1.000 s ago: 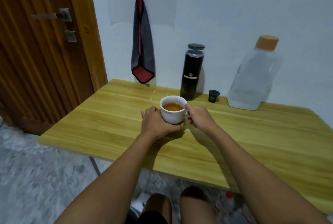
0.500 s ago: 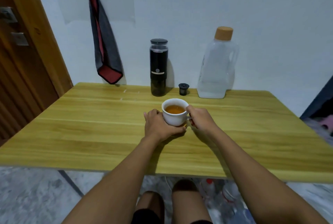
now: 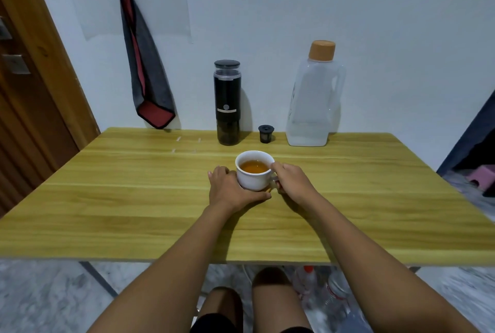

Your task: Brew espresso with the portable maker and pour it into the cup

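Cup: the cup (image 3: 253, 182) stands upright on the table (image 3: 128, 198), with brown drink in it.
Left hand: the left hand (image 3: 227, 190) is on the cup's left side, fingers curled round its lower half.
Right hand: the right hand (image 3: 294, 185) is on the cup's right side. It seems to pinch the handle, which is mostly hidden.
Next move: I think any lift must go straight up, cup level. Both hands are just as near.
Maker: the maker (image 3: 227, 102) stands upright behind the cup, well apart, lid on.
Room: a pod (image 3: 266, 133) and a bottle (image 3: 312, 102) stand behind the cup, to its right.

Head cam, fwd-down over table (image 3: 134, 212), close.
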`<state>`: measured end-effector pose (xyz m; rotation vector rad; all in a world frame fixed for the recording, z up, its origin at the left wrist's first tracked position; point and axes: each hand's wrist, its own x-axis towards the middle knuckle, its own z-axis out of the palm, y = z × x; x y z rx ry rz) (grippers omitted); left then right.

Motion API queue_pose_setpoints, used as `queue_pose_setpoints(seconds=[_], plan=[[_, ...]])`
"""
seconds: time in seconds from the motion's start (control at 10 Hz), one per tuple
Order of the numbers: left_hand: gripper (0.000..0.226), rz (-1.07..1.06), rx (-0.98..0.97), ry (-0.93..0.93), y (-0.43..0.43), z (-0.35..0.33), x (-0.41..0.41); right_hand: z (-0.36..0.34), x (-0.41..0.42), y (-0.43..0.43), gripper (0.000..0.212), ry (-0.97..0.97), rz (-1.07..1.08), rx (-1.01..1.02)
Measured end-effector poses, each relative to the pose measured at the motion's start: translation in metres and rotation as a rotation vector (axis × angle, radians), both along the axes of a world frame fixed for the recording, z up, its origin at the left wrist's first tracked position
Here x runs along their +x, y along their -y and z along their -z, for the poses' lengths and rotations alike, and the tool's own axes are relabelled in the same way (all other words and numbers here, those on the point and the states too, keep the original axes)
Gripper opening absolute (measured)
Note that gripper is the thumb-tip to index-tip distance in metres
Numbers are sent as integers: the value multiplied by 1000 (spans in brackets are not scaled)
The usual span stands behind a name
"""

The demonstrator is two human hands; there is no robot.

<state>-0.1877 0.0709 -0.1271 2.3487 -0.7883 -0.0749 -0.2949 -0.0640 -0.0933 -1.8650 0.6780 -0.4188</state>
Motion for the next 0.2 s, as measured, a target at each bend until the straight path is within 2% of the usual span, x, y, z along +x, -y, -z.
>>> queue_pose_setpoints(seconds=[0.1, 0.2], plan=[[86, 40, 56, -49, -5, -9, 0, -2, -3, 1, 45, -48, -18, -7], [104, 107, 83, -190, -14, -24, 10, -9, -8, 2, 38, -66, -40, 53]])
